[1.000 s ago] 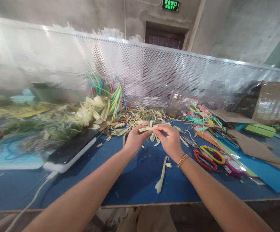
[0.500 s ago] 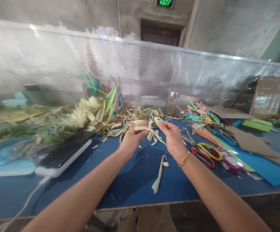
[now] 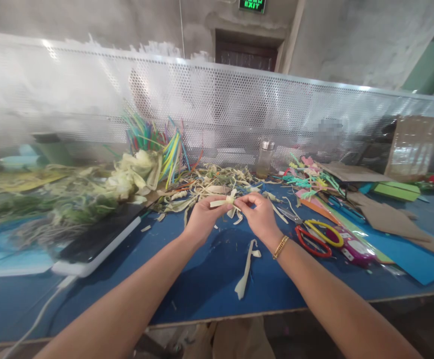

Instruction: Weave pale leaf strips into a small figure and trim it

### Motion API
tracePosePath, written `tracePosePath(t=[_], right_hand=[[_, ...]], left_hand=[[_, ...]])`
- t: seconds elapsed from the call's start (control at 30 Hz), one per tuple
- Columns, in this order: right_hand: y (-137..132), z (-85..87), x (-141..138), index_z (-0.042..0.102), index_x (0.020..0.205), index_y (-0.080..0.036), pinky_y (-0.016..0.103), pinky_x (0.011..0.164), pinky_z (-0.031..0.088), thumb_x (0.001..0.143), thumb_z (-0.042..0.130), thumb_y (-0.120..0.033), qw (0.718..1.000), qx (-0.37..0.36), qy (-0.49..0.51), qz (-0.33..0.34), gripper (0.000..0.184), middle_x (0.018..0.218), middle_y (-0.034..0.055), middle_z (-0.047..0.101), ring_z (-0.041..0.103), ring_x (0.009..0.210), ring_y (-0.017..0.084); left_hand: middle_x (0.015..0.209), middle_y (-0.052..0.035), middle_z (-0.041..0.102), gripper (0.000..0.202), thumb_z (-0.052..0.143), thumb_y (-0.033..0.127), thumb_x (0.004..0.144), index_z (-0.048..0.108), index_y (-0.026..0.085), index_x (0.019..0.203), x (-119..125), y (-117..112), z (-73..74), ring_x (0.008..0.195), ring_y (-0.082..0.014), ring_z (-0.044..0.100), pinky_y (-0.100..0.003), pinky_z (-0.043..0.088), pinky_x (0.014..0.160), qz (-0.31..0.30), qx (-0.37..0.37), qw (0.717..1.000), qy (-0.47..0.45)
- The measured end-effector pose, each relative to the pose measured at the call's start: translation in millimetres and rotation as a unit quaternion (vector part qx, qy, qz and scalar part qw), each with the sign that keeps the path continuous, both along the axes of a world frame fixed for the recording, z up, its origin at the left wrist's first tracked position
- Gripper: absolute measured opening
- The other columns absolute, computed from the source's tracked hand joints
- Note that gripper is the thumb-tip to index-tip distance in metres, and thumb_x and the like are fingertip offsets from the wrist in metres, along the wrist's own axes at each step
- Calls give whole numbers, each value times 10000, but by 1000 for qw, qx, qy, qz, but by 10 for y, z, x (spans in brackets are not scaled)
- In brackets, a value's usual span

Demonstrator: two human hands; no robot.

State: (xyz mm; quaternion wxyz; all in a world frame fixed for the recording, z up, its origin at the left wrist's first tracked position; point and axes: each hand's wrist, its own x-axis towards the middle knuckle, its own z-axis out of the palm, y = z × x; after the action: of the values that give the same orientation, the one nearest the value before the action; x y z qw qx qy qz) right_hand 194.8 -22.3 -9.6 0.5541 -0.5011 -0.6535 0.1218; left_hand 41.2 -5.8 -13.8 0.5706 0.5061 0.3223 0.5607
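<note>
Between my two hands is a small bundle of pale, husk-like strips, held just above the blue table. My left hand pinches the bundle from the left, and one flat strip sticks out over its fingers. From the right, the fingertips of my right hand press together at the bundle's knot-like middle. Strip ends hang down below the fingers. On the table in front of my hands lies a loose pale strip with a curled end. Scissors with red and yellow handles lie right of my right wrist.
A heap of dried strips spreads behind my hands. A phone-like device with a white cable lies at left. Coloured pipe cleaners, a glass bottle, cardboard, a purple item and a perforated screen surround the work area.
My right hand has moved left to meet my left hand. The strip end it held out to the right is now drawn in at the bundle's middle.
</note>
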Motion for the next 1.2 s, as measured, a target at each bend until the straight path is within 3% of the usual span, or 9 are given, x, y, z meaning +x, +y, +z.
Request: tracePosePath(t=[0.2,0.37,0.63,0.9,1.03,1.2], right_hand=[[-30,24,-5,683,671,-215,292,697,448,783,657,-314,1000,0,-4,-8,152,708,21,637,564,690,156],[-48,40,-13,677,669,-212,295,689,460,775,658,-297,1000,7,-20,-8,137,713,23,641,580,691,159],[-85,69,-32,691,686,-220,334,744,448,796,650,-280,996,32,-83,-24,132,714,33,659,589,721,182],[-115,87,-58,711,711,-239,355,781,430,826,646,-321,993,28,-115,-30,156,752,38,673,596,796,207],[-94,73,-53,721,746,-231,326,749,448,834,626,-365,998,7,-62,3,186,758,32,684,605,741,180],[-35,36,-62,713,788,-190,286,712,468,759,675,-405,991,-86,83,56,220,803,39,709,616,729,168]], left_hand=[[714,-9,700,253,857,228,538,745,167,756,11,-22,19,617,-110,550,-222,391,577,-26,33,999,16],[712,-25,703,232,844,274,573,750,163,755,14,-35,20,602,-117,544,-229,377,550,-26,24,999,26],[638,11,620,171,814,252,620,705,159,713,46,-36,-51,542,-74,495,-209,376,520,-64,-63,994,-63],[677,32,615,215,820,170,561,633,156,666,43,-72,-1,615,-71,552,-193,443,601,-42,-137,982,-120],[643,39,587,209,813,176,560,623,153,645,36,-54,5,600,-71,539,-191,441,578,-29,-138,982,-126],[604,45,567,221,820,193,558,612,148,619,63,-91,-10,548,-59,496,-197,428,567,-35,-124,987,-98]])
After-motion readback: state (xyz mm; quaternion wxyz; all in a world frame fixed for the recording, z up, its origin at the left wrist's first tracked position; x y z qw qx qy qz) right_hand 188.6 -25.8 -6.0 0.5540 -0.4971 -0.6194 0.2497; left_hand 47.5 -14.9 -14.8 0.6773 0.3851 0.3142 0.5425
